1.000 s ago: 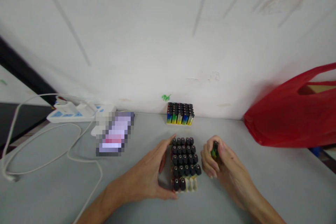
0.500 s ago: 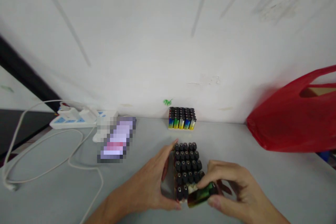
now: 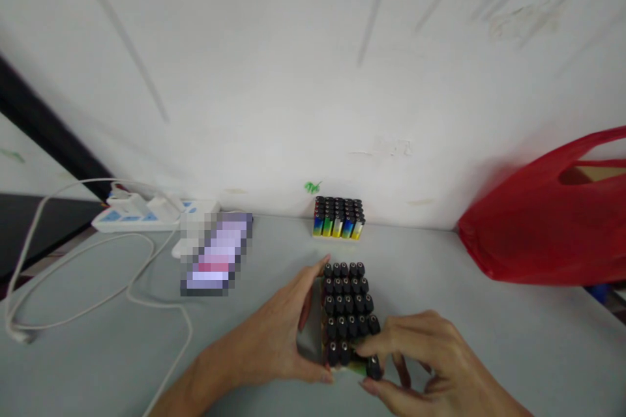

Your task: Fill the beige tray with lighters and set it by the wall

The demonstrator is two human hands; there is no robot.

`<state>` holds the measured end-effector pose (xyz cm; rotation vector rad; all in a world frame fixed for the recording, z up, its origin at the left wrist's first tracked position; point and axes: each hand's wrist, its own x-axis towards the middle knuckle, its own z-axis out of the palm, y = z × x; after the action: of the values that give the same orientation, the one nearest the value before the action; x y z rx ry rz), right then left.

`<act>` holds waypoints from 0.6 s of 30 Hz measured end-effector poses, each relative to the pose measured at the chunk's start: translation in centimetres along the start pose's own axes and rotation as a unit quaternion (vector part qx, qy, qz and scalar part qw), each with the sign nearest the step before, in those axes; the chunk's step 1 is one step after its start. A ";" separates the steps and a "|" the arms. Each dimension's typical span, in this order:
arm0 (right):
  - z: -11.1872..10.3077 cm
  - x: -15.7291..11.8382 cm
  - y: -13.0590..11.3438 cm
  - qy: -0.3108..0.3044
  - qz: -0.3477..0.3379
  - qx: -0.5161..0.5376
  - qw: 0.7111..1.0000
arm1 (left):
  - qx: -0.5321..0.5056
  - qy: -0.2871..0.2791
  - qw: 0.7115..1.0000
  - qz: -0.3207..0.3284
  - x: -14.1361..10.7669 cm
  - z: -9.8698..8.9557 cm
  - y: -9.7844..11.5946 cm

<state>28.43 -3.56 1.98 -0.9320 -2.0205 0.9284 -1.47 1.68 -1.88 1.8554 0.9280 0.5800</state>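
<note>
Now right hand (image 3: 420, 365) fingers pinch lighter (image 3: 372, 367) at tray (image 3: 347, 313) near edge; left hand (image 3: 278, 332) fingers spread, bracing tray side.

Soft, even light fills the scene, bright on the white scuffed wall (image 3: 313, 65) and the pale grey tabletop (image 3: 98, 352), with only faint shadows under the hands and no strong glare. The wide lens bends the frame edges, so the table's back line curves. The whole picture is slightly soft, and a pixelated rectangular patch (image 3: 215, 254) masks one spot.
</note>
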 end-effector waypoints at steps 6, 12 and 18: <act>0.1 0.3 0.1 0.018 -0.051 -0.062 0.997 | -0.001 0.002 1.000 0.007 0.1 0.0 0.0; 0.6 1.0 -0.4 0.070 -0.073 -0.073 0.992 | 0.018 0.009 1.000 0.008 0.0 -0.2 0.4; 0.7 0.9 -0.4 0.060 -0.083 -0.062 0.993 | -0.014 -0.002 0.999 0.031 0.1 0.0 -0.2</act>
<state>27.28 -3.19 2.24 -0.8507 -2.0356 0.6482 -1.49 1.80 -2.03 1.8643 0.8582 0.6252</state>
